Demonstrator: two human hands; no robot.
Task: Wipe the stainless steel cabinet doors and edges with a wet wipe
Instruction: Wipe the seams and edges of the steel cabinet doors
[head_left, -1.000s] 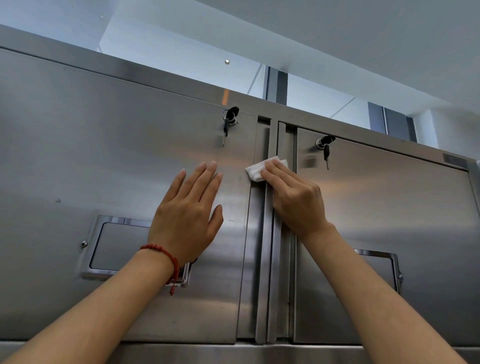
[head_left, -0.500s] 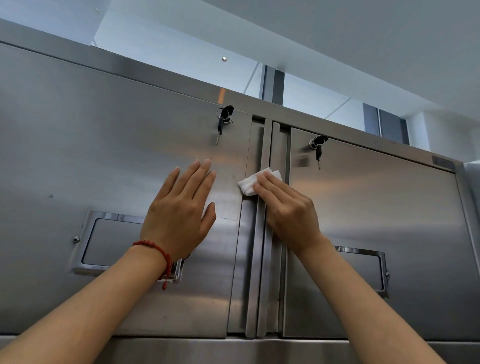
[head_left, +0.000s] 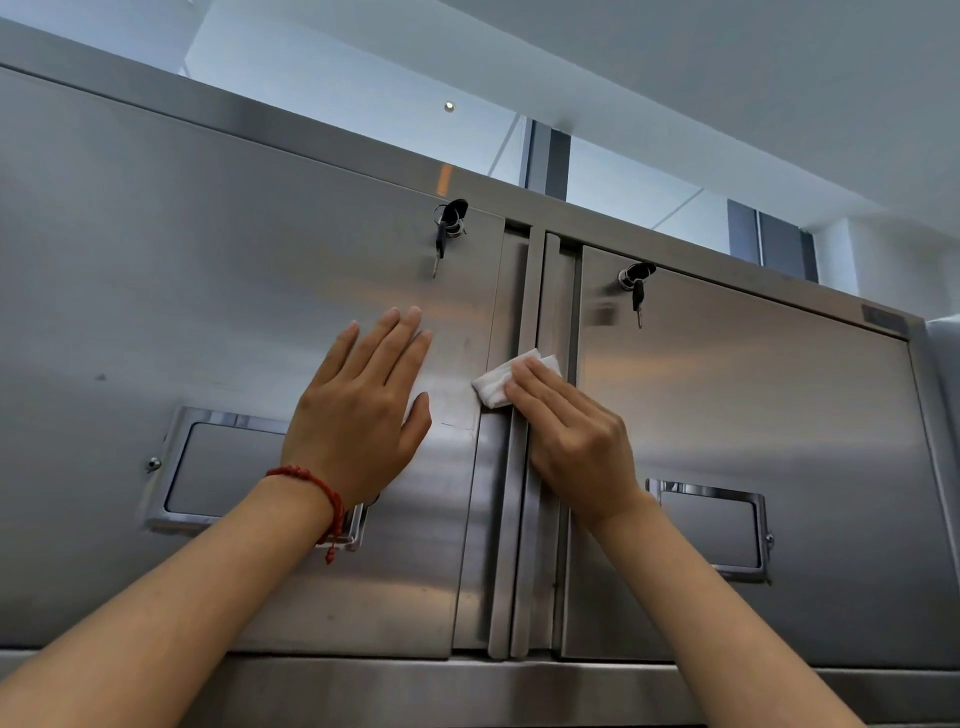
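Two hands are flat on the cabinet, and only the right hand (head_left: 576, 441) has shifted: over the last second it and the wet wipe (head_left: 501, 382) have slid down the centre post (head_left: 524, 519) between the doors, from just below key height to roughly halfway down the post. The left hand (head_left: 358, 410) has kept its place on the left door (head_left: 234, 260), near that door's right edge, fingers straight and close together, palm pressed to the metal, seemingly bracing. The right hand's fingers lie straight over the wipe, pressing it against the post and the left door's inner edge rather than pinching it; a folded white corner pokes out past the fingertips.

This looks like a downward stroke along the vertical edge, with the lower half of the post apparently not yet covered.

The steel is brushed, with a soft grain and blurred reflections. Each door carries a recessed rectangular pull (head_left: 218, 467) with a brighter polished rim, and a lock with keys (head_left: 447, 228) hanging from it. The right door (head_left: 753, 389) mirrors the left. The wipe looks soft, thick and folded. A red braided bracelet (head_left: 317, 488) circles the left wrist.
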